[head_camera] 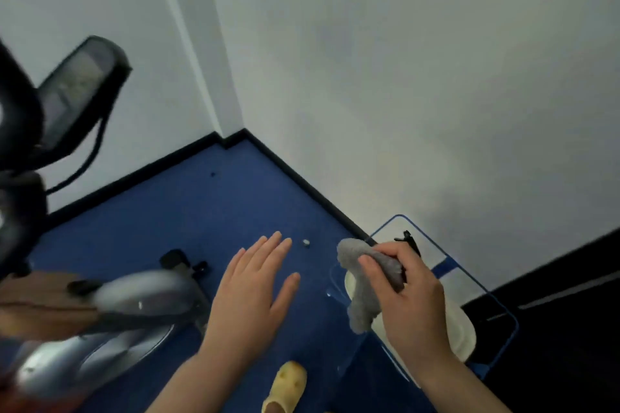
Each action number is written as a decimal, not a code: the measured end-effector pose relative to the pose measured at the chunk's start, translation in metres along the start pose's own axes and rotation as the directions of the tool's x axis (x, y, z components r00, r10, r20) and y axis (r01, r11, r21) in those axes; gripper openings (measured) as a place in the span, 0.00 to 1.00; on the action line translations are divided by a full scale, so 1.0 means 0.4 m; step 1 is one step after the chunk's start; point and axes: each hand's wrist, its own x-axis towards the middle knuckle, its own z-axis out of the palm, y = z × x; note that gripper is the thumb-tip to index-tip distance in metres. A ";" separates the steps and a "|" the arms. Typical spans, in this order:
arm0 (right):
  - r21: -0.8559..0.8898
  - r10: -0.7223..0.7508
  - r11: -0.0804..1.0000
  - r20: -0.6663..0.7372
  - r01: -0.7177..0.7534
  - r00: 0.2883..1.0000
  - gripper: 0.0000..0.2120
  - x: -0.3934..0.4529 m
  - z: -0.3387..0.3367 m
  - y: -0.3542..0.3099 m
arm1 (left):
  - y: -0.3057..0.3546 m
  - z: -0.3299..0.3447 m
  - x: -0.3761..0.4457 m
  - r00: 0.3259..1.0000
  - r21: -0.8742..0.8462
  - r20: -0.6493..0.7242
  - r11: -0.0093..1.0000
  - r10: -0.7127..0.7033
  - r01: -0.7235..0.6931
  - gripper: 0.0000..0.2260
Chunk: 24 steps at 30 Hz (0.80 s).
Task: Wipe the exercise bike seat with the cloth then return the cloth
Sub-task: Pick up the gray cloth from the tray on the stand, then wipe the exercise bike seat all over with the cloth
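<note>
The right hand [407,298] holds the grey cloth [364,282] bunched in its grip above a clear container [500,302], the left hand [250,295] is flat and empty, and I cannot tell if the seat is already wiped.

We are seeing a fuzzy grey cloth [362,282], a deep blue carpeted floor [208,211] edged by a black skirting strip [134,174], plain white walls [402,77], a silver-and-black exercise bike body [134,298], a blue-rimmed clear bin [469,278] and a pale yellow perforated clog [288,382].
</note>
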 end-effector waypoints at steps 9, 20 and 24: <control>0.137 -0.367 0.930 0.377 0.341 0.850 0.04 -0.086 0.223 -0.179 | -0.142 -0.186 -0.326 0.875 -0.017 -0.279 0.913 -0.395 0.407 0.27; 0.366 -0.611 0.788 0.563 0.495 0.556 0.07 -0.400 0.556 -0.440 | -0.339 -0.380 -0.769 0.623 -0.101 -0.478 0.743 -0.619 0.661 0.29; 0.404 -0.649 0.754 0.582 0.518 0.491 0.04 -0.564 0.674 -0.531 | -0.436 -0.464 -0.943 0.572 -0.100 -0.503 0.701 -0.648 0.706 0.28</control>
